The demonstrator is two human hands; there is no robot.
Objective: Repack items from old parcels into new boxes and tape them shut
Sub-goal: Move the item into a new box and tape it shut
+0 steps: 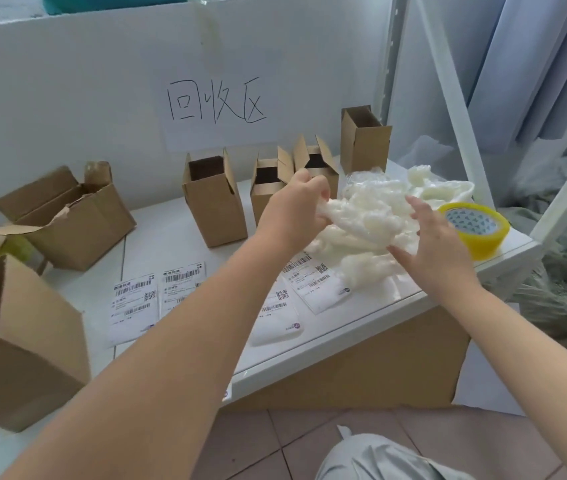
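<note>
Step in hand, as I read it: getting padding ready for the new boxes, nothing packed yet. Left grip (296,202) is clenched on a bunch of the white wrap (361,216), centre-right of frame. Right grip (438,249) lies on the pile w/ fingers straight, grasping nothing. The wrap sits on the worktop (164,237), just beside the yellow tape roll (476,230). Four small open boxes (213,199) stand upright behind it, centre frame; insides too dark to tell.

Next move prob. needs one wad pulled free & carried to a box mouth w/o dragging the whole pile. The tape roll is near the worktop's right edge, so a sweep could knock it off. Labels (136,299) cover lower centre; open room is between labels & boxes.
</note>
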